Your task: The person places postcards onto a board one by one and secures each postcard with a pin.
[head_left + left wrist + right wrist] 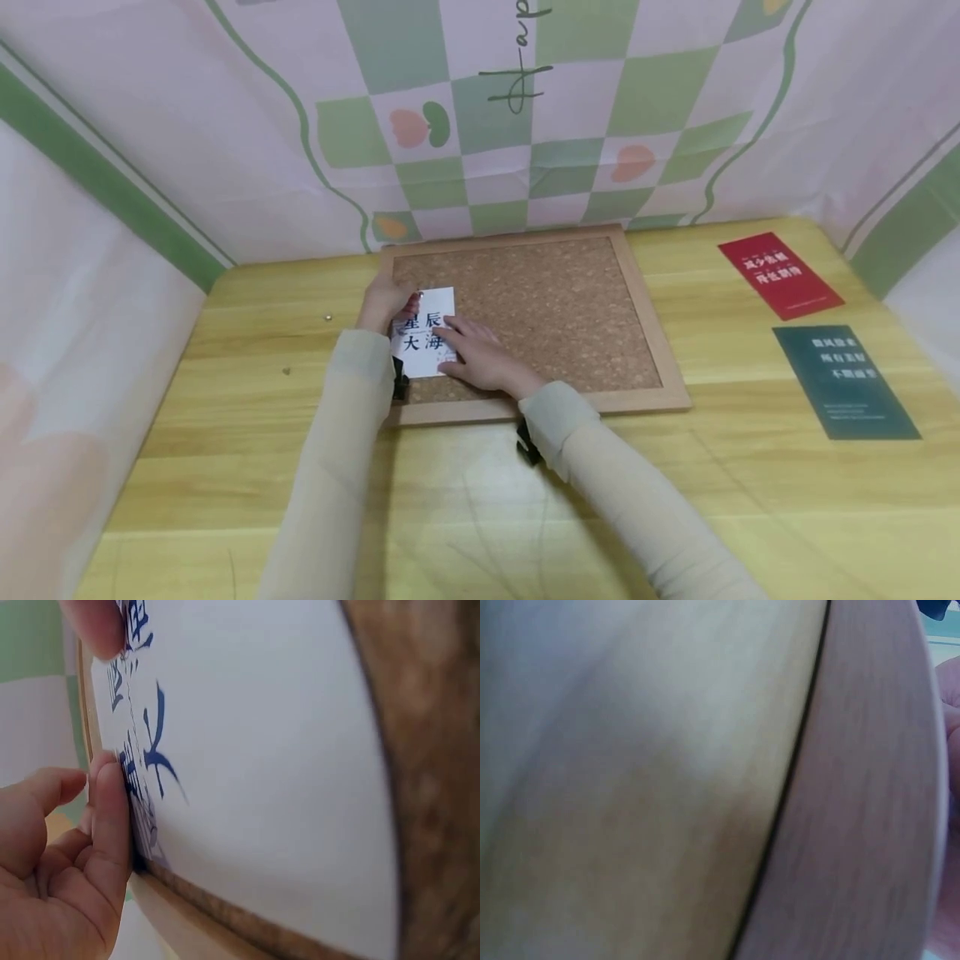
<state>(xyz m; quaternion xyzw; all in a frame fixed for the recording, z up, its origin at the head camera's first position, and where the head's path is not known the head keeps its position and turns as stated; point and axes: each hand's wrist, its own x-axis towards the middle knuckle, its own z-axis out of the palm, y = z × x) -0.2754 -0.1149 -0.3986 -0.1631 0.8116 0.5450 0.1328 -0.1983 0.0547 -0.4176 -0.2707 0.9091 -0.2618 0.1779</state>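
A white card [431,364] with large dark characters lies on the left part of a wood-framed corkboard [555,308]. My left hand [386,302] is at the card's upper left, its fingertips touching the card near the frame. In the left wrist view, one finger of the left hand [64,870] lies along the card [262,750], with the thumb apart from it. My right hand [483,354] rests on the card's right side with fingers extended. A small shiny spot, perhaps a pin [421,294], shows at the card's top edge.
Two small shiny pieces, one here [327,317], lie on the wooden table [247,467] left of the board. At the right lie a red card [780,279] and a dark green card [847,387]. A checkered cloth [495,175] hangs behind the table.
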